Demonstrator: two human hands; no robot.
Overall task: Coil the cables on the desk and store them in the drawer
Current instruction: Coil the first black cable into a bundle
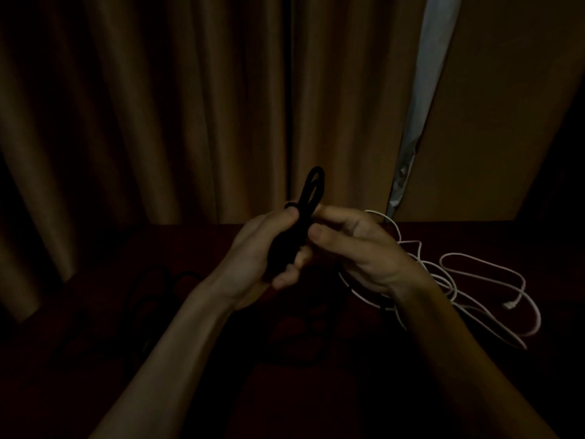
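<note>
A black cable (311, 193) is folded into a narrow bundle that stands up above the dark red desk (554, 255). My left hand (262, 248) is closed around the bundle's lower part. My right hand (354, 245) pinches the bundle from the right with thumb and forefinger. A white cable (484, 274) lies loose and tangled on the desk at the right, with its plug end (510, 305) showing. More black cable (158, 283) lies on the desk at the left, hard to make out in the dim light. No drawer is in view.
Brown curtains (158, 106) hang behind the desk. A tan panel (490, 122) stands at the back right, with a pale strip (424, 90) between it and the curtains. The scene is very dark.
</note>
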